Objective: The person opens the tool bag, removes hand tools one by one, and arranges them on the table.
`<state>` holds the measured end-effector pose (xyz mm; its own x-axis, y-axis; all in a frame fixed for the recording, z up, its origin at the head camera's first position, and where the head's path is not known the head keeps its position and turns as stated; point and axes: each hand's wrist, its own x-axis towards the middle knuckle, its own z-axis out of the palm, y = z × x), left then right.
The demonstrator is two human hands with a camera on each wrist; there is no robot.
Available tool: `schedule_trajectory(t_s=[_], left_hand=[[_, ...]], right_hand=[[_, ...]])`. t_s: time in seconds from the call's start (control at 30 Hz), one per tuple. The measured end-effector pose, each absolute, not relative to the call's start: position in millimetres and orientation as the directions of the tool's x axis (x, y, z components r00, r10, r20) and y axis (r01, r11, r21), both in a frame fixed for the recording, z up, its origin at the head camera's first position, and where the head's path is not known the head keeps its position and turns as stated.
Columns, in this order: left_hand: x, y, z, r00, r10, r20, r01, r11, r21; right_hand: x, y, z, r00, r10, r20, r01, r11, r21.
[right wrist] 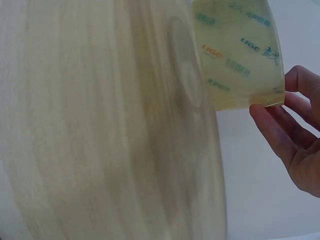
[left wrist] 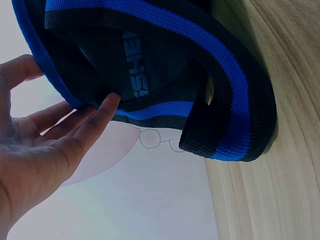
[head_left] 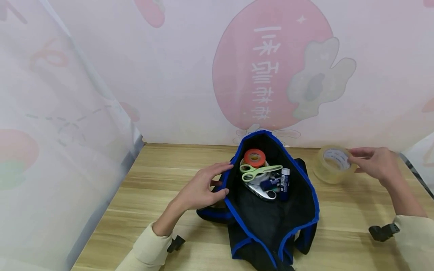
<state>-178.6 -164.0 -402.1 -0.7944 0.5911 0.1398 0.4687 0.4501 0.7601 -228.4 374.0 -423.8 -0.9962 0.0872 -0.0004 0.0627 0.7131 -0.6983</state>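
A black tool bag point(head_left: 264, 222) with blue trim stands gaping in the middle of the table. My left hand point(head_left: 203, 184) holds its left rim; in the left wrist view, fingers lie on both sides of the blue edging point(left wrist: 50, 75). At the right, my right hand point(head_left: 376, 163) pinches the edge of a wide roll of clear packing tape point(head_left: 333, 177). The right wrist view shows printing on the tape roll point(right wrist: 240, 55); whether it touches the table, I cannot tell. Inside the bag lie a red tape roll point(head_left: 255, 157), light-green scissors point(head_left: 251, 175), and a blue glue stick point(head_left: 285, 184) with a white cap.
Also in the bag is a silver tool point(head_left: 259, 192) with a toothed edge, beside a dark blue item point(head_left: 270, 184). A bag strap point(head_left: 213, 215) sticks out to the left. Behind the wooden table point(head_left: 159, 180) rises a printed cloth point(head_left: 183, 94).
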Motion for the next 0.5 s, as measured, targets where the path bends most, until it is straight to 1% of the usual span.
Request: schedule_trajectory(t_s=[0.3, 0.5], left_hand=[[-178, -163, -404, -0.786, 0.599, 0.152, 0.478, 0.433, 0.764], [-179, -164, -404, -0.790, 0.594, 0.151, 0.471, 0.430, 0.770]], right_hand=[[-230, 384, -443, -0.999, 0.047, -0.015, 0.042, 0.673, -0.739], [-232, 382, -439, -0.999, 0.001, -0.039, 0.028, 0.716, -0.697]])
